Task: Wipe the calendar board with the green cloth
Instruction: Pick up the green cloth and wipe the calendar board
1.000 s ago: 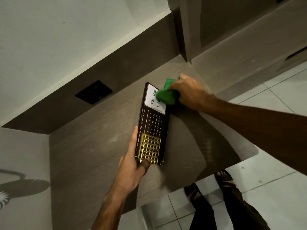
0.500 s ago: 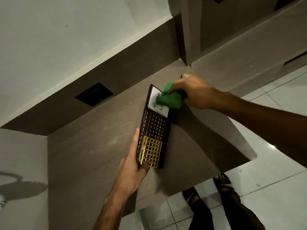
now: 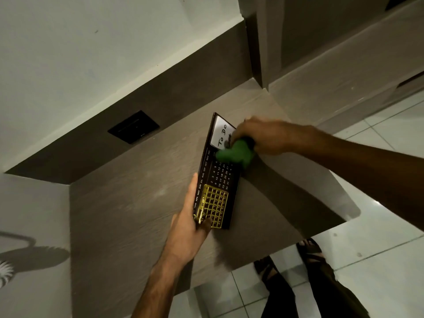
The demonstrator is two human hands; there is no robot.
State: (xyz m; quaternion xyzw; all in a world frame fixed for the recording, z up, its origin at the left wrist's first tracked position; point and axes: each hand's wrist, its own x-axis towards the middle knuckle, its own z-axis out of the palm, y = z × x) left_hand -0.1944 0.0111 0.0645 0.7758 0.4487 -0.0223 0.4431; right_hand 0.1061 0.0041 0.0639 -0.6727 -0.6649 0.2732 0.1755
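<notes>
The calendar board (image 3: 214,177) is a long dark panel lying on the wooden desk (image 3: 128,214). It has a white "To Do" patch at its far end, printed dates in the middle and a gold grid at its near end. My left hand (image 3: 190,221) grips the near end, thumb on the gold grid. My right hand (image 3: 263,138) holds the bunched green cloth (image 3: 236,154) pressed on the board just below the white patch. The cloth hides part of the writing and the dates.
A black wall socket (image 3: 134,126) sits in the dark back panel behind the desk. The desk's front edge runs at the lower right, above a tiled floor (image 3: 378,260) where my sandalled feet (image 3: 309,251) stand. A cabinet side (image 3: 254,42) rises at the back right.
My right hand has dragged the green cloth from the white "To Do" patch down toward the dates, uncovering the words. The left hand keeps its grip.
</notes>
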